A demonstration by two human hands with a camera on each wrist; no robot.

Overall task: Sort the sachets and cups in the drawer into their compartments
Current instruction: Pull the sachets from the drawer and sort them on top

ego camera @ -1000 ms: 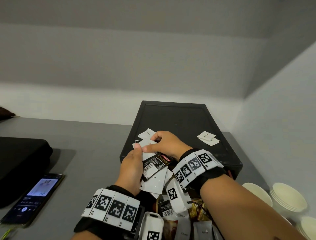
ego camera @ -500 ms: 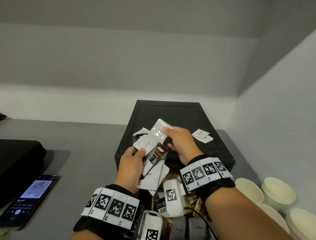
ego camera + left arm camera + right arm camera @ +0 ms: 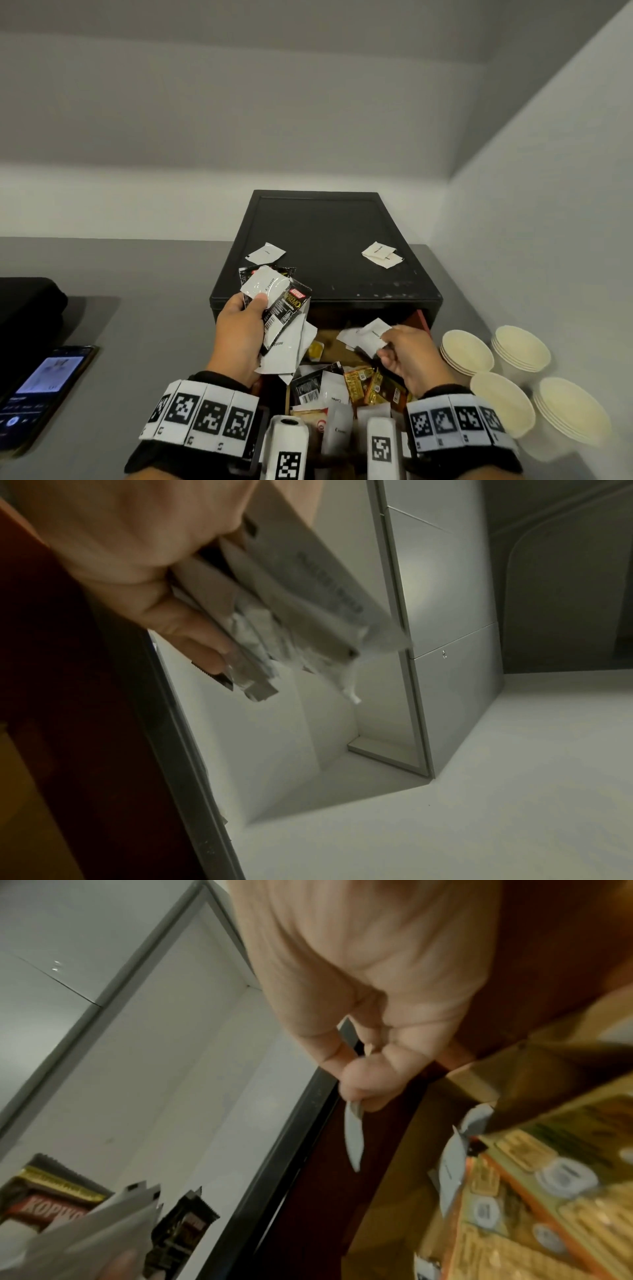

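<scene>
We see the left hand gripping a fanned bunch of sachets, white and black ones, thumb on top, raised by the front left corner of the black box. The right hand pinches one white sachet over the open drawer; in the right wrist view only its edge shows. The drawer holds a mixed heap of gold, black and white packets, compartments hidden, near part cut off by the wrist bands. Loose white sachets lie on the box lid. Paper cup stacks sit on the surface at right, probably four stacks.
</scene>
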